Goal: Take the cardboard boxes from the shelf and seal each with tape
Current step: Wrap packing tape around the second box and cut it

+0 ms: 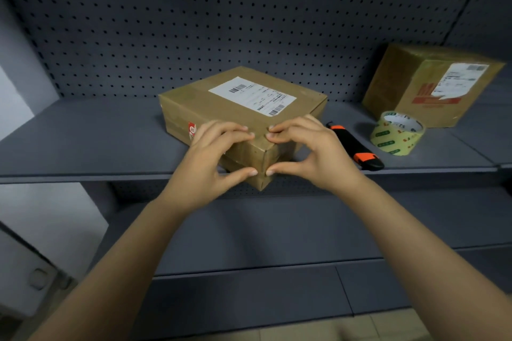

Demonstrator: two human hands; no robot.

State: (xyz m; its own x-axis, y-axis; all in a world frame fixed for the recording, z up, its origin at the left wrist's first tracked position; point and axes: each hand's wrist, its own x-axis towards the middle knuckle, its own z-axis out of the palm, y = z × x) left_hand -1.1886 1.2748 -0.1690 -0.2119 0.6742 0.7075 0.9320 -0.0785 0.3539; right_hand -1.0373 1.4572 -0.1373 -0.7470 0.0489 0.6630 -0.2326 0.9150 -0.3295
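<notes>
My left hand (213, 152) and right hand (307, 149) gripped the cardboard box (210, 102) with curled fingers (235, 130). The tape roll (396, 134) lay at three o'clock.

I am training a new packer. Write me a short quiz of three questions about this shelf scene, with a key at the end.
1. True or false: the left hand and the right hand both hold the near corner of the flat brown cardboard box with a white label.
2. The orange and black utility knife lies: A) on top of that box; B) between that box and the roll of clear tape with green print; C) in the right hand.
3. Fill in: the box, the knife and the tape all rest on a grey ____.
Key: 1 true; 2 B; 3 shelf.
</notes>
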